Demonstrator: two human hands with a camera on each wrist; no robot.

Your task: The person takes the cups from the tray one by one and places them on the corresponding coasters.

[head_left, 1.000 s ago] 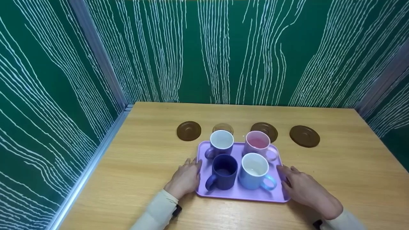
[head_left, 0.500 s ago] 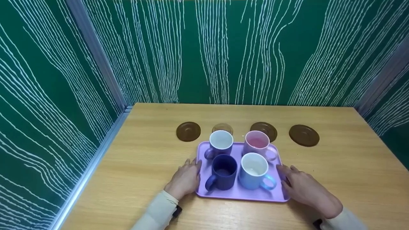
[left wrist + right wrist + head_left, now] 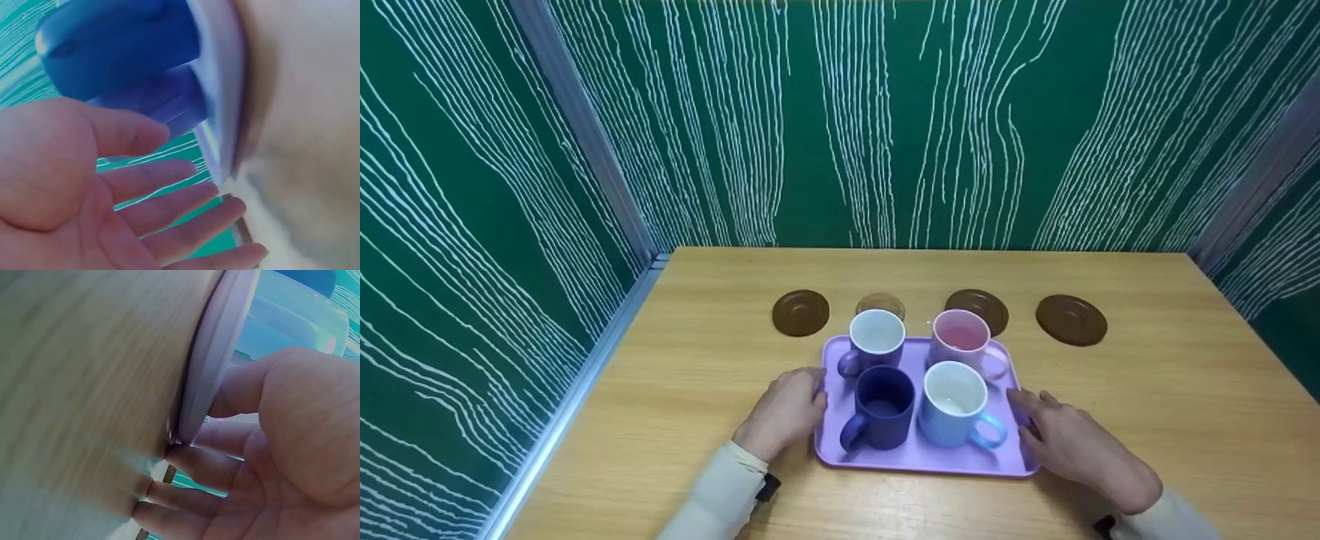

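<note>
Green striped walls ringed the wooden table [image 3: 1110, 420]; lilac tray [image 3: 919, 459] w/ four mugs sat near its front edge; left hand [image 3: 784, 412] had come off the rim vs. 0.5 s ago, fingers relaxed; right hand [image 3: 1076, 446] touched the opposite rim, fingers loose; step looked like letting go; next: ease both hands clear.

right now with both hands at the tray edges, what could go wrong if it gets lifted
1. The left hand looks off the tray rim, open in the left wrist view, while the right hand touches it: a one-sided lift could tip it.
2. Four mugs stand loose and close together; the dark blue mug and light blue mug might slide or knock.
</note>
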